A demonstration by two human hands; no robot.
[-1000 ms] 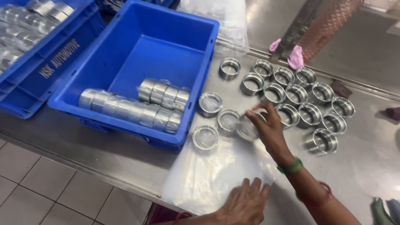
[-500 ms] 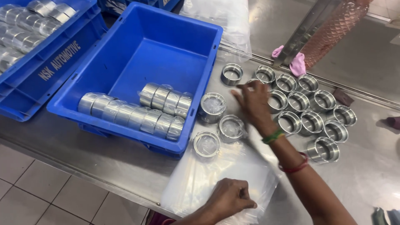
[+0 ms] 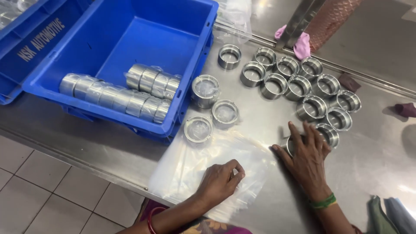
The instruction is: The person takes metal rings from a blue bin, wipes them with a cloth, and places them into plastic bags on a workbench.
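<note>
My right hand point(image 3: 307, 157) lies over a steel ring point(image 3: 291, 144) at the near end of a cluster of several bare steel rings point(image 3: 299, 84) on the metal table; its fingers close around that ring. My left hand point(image 3: 220, 181) pinches the top sheet of a stack of clear plastic bags point(image 3: 203, 162) at the table's front edge. Three bagged rings point(image 3: 205, 90) stand between the bags and the blue crate point(image 3: 130, 39), which holds two rows of wrapped rings point(image 3: 115, 99).
A second blue crate point(image 3: 30, 39) with more rings stands at the far left. Pink cloth point(image 3: 299, 43) and a copper-coloured mesh roll point(image 3: 331, 19) lie at the back. Dark cloth scraps point(image 3: 405, 109) are on the right. Tiled floor shows below the table edge.
My right hand drew back from the middle of the ring cluster to the nearest ring at the right. My left hand shifted right along the plastic bags and pinched them.
</note>
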